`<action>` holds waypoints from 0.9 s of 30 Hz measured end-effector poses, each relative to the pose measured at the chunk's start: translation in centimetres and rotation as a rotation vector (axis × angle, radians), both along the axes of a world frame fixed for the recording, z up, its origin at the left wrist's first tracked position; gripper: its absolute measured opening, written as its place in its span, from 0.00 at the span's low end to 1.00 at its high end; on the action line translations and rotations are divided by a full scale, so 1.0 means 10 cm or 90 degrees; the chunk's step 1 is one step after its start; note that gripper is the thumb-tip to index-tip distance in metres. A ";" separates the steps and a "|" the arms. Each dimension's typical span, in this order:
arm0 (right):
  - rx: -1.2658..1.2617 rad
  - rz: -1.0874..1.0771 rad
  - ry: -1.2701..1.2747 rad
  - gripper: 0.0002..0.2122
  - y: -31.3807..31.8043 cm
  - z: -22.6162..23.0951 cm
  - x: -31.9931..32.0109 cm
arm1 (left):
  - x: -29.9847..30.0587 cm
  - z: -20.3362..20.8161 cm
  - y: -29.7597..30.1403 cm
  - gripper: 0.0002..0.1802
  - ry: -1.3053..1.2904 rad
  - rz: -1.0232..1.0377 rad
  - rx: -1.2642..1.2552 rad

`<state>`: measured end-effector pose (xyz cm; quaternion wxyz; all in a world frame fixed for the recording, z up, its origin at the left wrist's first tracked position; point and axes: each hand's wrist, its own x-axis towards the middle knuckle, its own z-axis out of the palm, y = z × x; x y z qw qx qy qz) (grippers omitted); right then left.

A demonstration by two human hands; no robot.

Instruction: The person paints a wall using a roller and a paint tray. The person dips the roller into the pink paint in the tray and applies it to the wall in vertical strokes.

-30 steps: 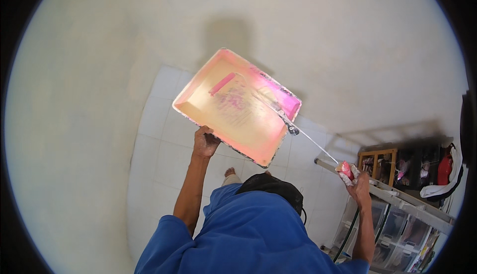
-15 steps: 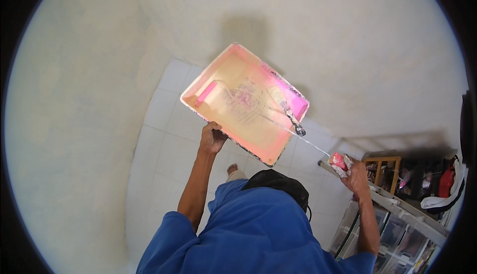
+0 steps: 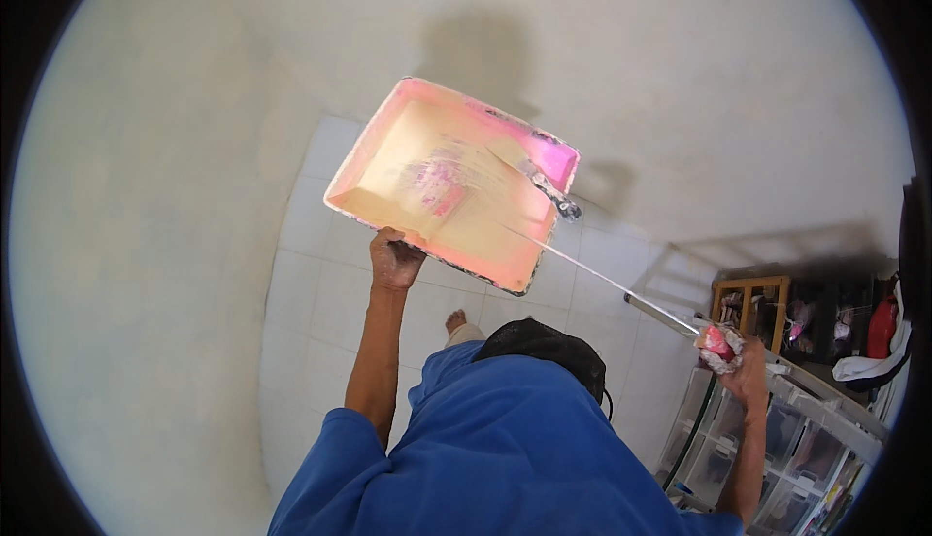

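Two grips clamp: left hand (image 3: 396, 262) on the near edge of the paint tray (image 3: 379, 182), right hand (image 3: 747, 377) on the roller handle (image 3: 716, 343); tilting could slide the black-handled tool (image 3: 554, 194) off rightward.

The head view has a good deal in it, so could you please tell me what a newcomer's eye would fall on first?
Most likely the pink-walled tray, smeared with cream and magenta, held at its near edge by the left hand just above the picture's middle. Next, the thin rod slanting from the tray to a red-and-white grip in the right hand. The vivid blue shirt fills the bottom middle.
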<state>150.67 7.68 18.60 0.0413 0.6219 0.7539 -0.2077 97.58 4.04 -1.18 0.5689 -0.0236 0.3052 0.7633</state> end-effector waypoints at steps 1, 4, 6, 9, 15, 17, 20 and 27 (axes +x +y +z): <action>0.070 0.002 -0.023 0.26 -0.07 -0.03 0.17 | 0.01 0.02 -0.02 0.24 0.001 -0.002 0.001; 0.124 -0.029 -0.063 0.32 -0.14 -0.08 0.50 | 0.02 0.04 -0.05 0.24 0.012 -0.007 0.021; 0.205 0.058 -0.044 0.24 -0.17 -0.03 0.61 | 0.12 0.17 0.03 0.25 0.027 0.030 -0.019; 0.183 -0.007 -0.060 0.24 -0.17 -0.21 0.57 | -0.03 -0.17 0.00 0.22 0.043 -0.019 0.023; 0.179 0.140 -0.031 0.17 -0.14 -0.33 -0.21 | 0.02 -0.11 0.03 0.27 0.001 -0.025 0.038; 0.182 0.129 -0.012 0.17 -0.19 -0.27 -0.27 | 0.06 0.00 0.05 0.27 0.015 -0.029 0.026; 0.149 0.068 0.048 0.17 -0.29 -0.39 -0.14 | 0.04 0.00 0.06 0.27 0.035 -0.041 0.023; 0.066 -0.229 0.279 0.13 -0.61 -0.78 0.08 | -0.12 -0.15 -0.01 0.23 0.011 -0.075 0.055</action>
